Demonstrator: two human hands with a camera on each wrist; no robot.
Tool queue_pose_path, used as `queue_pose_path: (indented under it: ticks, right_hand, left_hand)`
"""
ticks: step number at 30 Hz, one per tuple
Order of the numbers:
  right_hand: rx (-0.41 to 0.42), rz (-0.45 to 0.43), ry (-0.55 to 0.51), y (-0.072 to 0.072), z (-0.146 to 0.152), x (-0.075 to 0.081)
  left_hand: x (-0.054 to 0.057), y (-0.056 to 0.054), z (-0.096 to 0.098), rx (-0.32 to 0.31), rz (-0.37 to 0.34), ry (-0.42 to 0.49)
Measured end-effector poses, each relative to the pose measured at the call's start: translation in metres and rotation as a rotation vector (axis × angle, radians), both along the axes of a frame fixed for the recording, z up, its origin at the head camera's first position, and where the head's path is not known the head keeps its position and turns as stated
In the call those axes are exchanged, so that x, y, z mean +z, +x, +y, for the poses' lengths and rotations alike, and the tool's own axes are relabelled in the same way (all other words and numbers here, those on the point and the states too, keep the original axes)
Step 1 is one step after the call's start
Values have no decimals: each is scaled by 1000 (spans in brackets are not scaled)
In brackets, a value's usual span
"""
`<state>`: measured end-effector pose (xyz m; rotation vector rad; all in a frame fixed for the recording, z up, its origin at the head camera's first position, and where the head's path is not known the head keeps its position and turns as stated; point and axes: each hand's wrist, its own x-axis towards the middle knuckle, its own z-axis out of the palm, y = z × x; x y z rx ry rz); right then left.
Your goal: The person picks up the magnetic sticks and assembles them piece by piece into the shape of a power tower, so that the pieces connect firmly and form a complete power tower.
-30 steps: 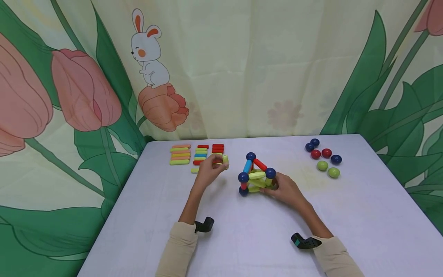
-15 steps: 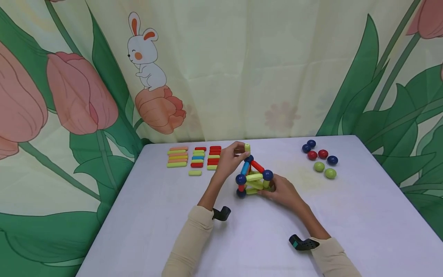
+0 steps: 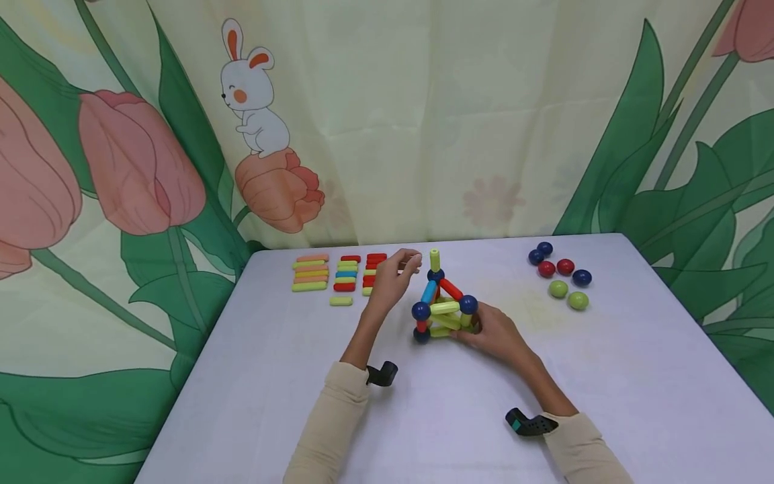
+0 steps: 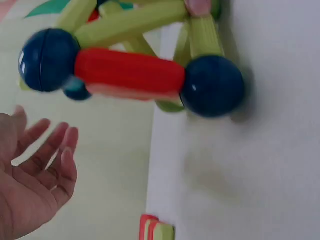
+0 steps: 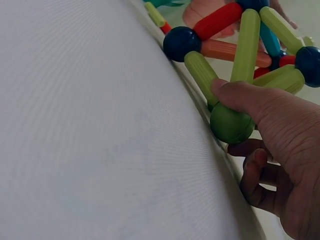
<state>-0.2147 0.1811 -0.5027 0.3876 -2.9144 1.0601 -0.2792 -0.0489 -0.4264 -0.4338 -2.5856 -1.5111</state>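
A structure of balls and sticks (image 3: 445,308) stands on the table, with blue balls at several corners. From its top blue ball (image 3: 435,275) a short yellow-green stick (image 3: 435,260) points straight up. My left hand (image 3: 390,286) is just left of that stick, apart from it and holding nothing. In the left wrist view its fingers (image 4: 53,145) are loosely bent. My right hand (image 3: 498,334) grips the structure's lower right corner. The right wrist view shows the thumb across the base of a stick, by a green ball (image 5: 231,123), with fingers beneath.
Left of the structure, loose sticks (image 3: 310,274) lie in rows, with one yellow-green stick (image 3: 341,301) in front. Loose blue, red and green balls (image 3: 558,289) lie at the back right. A patterned curtain (image 3: 387,134) hangs behind the table (image 3: 453,417).
My left hand carried the yellow-green stick rightward to the top blue ball, let it go there upright, and drew back slightly left. My right hand kept its grip on the structure.
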Motion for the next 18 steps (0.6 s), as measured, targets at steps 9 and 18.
queue_pose_path:
  ticks: [9,18]
  right_hand:
    - [-3,27,14,1,2,-1]
    - [1,23,4,1,1,-1]
  left_hand:
    - [-24,-4,-44,213,-91,-391]
    - [-42,-3,-60,245,-92,-540]
